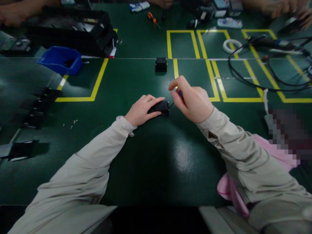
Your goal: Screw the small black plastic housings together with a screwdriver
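Note:
A small black box (162, 107) lies on the green table in front of me. My left hand (145, 110) grips it from the left, thumb on the near side and fingers on the far side. In my right hand (191, 99) is a screwdriver (180, 94) with its dark handle mostly hidden by the curled fingers. Its thin shaft slants down to the right side of the box, where small silvery parts show. Whether the tip touches a screw is too small to tell. Farther up the table stands a similar black box (161, 64), touched by neither hand.
To the left are a blue bin (60, 60), a row of black parts (39, 107) and several tiny screws (73, 123). Black trays (73, 31) stand behind. Cables (258, 85) and a tape roll (232, 46) lie right. Other people's hands (278, 8) work across the table.

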The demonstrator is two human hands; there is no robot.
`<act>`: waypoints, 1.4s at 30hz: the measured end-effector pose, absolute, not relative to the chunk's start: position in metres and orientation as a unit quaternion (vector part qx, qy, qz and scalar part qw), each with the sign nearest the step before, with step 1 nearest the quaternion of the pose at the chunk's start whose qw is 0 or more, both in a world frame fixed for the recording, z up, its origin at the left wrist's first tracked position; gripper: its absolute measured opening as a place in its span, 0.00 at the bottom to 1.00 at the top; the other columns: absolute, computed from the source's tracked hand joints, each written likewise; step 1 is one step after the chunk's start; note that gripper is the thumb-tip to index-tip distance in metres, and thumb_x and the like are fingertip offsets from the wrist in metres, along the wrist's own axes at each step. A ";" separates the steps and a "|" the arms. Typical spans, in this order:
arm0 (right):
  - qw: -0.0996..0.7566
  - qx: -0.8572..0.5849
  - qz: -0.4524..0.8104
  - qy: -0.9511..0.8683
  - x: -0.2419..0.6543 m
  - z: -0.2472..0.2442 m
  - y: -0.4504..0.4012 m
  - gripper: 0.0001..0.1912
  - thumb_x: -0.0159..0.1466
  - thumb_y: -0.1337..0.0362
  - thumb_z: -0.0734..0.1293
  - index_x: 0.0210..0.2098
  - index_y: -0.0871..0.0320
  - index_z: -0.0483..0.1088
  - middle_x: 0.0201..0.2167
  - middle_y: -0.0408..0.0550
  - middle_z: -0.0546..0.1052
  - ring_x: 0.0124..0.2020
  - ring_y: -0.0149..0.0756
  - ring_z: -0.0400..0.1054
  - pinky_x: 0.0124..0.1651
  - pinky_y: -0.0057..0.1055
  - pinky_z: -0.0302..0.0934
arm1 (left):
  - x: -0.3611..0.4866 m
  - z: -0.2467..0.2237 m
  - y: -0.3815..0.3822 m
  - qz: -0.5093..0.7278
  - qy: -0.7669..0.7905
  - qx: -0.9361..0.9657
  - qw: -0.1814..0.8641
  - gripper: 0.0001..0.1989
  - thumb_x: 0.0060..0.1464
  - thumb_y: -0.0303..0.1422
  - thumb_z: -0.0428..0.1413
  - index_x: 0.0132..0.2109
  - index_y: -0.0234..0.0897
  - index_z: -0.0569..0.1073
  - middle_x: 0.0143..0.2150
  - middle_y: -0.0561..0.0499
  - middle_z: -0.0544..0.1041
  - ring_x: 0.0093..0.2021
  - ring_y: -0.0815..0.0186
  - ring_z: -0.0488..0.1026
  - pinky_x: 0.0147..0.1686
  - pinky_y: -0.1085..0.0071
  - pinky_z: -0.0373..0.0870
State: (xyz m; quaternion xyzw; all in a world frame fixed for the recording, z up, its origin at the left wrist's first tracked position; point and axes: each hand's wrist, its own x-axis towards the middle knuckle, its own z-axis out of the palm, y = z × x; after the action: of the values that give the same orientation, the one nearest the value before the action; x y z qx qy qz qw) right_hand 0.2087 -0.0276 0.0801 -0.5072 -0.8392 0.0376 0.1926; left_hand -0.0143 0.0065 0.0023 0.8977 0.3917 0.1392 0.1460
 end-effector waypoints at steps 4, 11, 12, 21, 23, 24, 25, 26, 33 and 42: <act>0.185 -0.506 0.032 -0.842 0.209 0.080 -0.028 0.19 0.71 0.56 0.51 0.48 0.58 0.67 0.27 0.45 0.74 0.27 0.34 0.69 0.35 0.31 0.57 | -0.014 0.002 0.007 0.138 0.389 0.899 0.146 0.28 0.64 0.43 0.53 0.67 0.42 0.62 0.54 0.44 0.71 0.53 0.54 0.65 0.55 0.57 0.64; 0.187 -0.510 0.031 -0.839 0.208 0.080 -0.027 0.19 0.70 0.60 0.50 0.49 0.59 0.66 0.28 0.45 0.75 0.27 0.33 0.68 0.35 0.30 0.57 | -0.015 0.002 0.007 0.144 0.389 0.898 0.146 0.28 0.64 0.44 0.52 0.67 0.40 0.63 0.54 0.42 0.71 0.53 0.53 0.66 0.55 0.56 0.65; 0.191 -0.508 0.033 -0.839 0.208 0.080 -0.027 0.18 0.70 0.60 0.50 0.50 0.59 0.66 0.28 0.45 0.75 0.27 0.33 0.68 0.35 0.30 0.57 | -0.014 0.002 0.006 0.144 0.389 0.898 0.146 0.28 0.64 0.44 0.52 0.67 0.40 0.63 0.54 0.42 0.71 0.53 0.53 0.66 0.55 0.56 0.65; 0.188 -0.505 0.019 -0.842 0.209 0.079 -0.028 0.17 0.70 0.56 0.52 0.46 0.58 0.67 0.26 0.43 0.73 0.25 0.32 0.67 0.33 0.30 0.55 | -0.015 0.002 0.007 0.141 0.388 0.899 0.148 0.28 0.64 0.43 0.52 0.67 0.42 0.62 0.55 0.43 0.70 0.53 0.54 0.65 0.56 0.56 0.64; 0.189 -0.505 0.016 -0.842 0.209 0.079 -0.028 0.17 0.70 0.57 0.52 0.46 0.58 0.67 0.26 0.43 0.73 0.25 0.32 0.67 0.33 0.30 0.55 | -0.015 0.002 0.007 0.141 0.389 0.898 0.150 0.28 0.64 0.43 0.52 0.67 0.42 0.62 0.55 0.43 0.70 0.53 0.54 0.65 0.55 0.56 0.64; 0.191 -0.504 0.018 -0.842 0.209 0.079 -0.028 0.17 0.70 0.58 0.51 0.46 0.58 0.67 0.26 0.44 0.73 0.25 0.32 0.67 0.33 0.30 0.55 | -0.015 0.002 0.007 0.141 0.389 0.898 0.150 0.28 0.64 0.43 0.52 0.67 0.41 0.62 0.54 0.43 0.70 0.53 0.54 0.66 0.55 0.57 0.64; 0.192 -0.503 0.020 -0.843 0.209 0.079 -0.028 0.17 0.70 0.59 0.51 0.47 0.58 0.66 0.26 0.44 0.73 0.25 0.32 0.67 0.33 0.30 0.55 | -0.015 0.002 0.007 0.141 0.389 0.898 0.150 0.28 0.64 0.43 0.52 0.67 0.41 0.62 0.54 0.42 0.70 0.53 0.54 0.66 0.55 0.57 0.64; 0.194 -0.501 0.022 -0.843 0.209 0.079 -0.028 0.17 0.70 0.60 0.51 0.47 0.59 0.66 0.27 0.44 0.74 0.26 0.32 0.68 0.33 0.30 0.55 | -0.015 0.002 0.007 0.142 0.388 0.898 0.148 0.28 0.64 0.43 0.52 0.67 0.40 0.63 0.54 0.42 0.71 0.53 0.54 0.66 0.55 0.57 0.64; 0.206 -0.491 0.028 -0.846 0.210 0.075 -0.026 0.19 0.70 0.57 0.50 0.47 0.59 0.66 0.28 0.44 0.73 0.26 0.32 0.67 0.32 0.30 0.54 | -0.015 0.000 0.007 0.145 0.385 0.901 0.139 0.28 0.64 0.44 0.52 0.67 0.40 0.63 0.54 0.42 0.70 0.53 0.54 0.66 0.55 0.57 0.64; 0.216 -0.486 0.031 -0.846 0.208 0.074 -0.027 0.18 0.70 0.58 0.50 0.46 0.59 0.66 0.26 0.43 0.71 0.24 0.30 0.64 0.33 0.30 0.53 | -0.015 0.000 0.007 0.149 0.383 0.901 0.140 0.28 0.64 0.44 0.52 0.67 0.41 0.62 0.54 0.43 0.71 0.53 0.54 0.66 0.55 0.57 0.64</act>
State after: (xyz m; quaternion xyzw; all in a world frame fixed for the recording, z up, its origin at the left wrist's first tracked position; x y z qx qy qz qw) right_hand 0.2082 -0.0267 0.0745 -0.4860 -0.8463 0.0312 0.2160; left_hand -0.0152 0.0074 0.0001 0.9007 0.3829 0.1495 0.1404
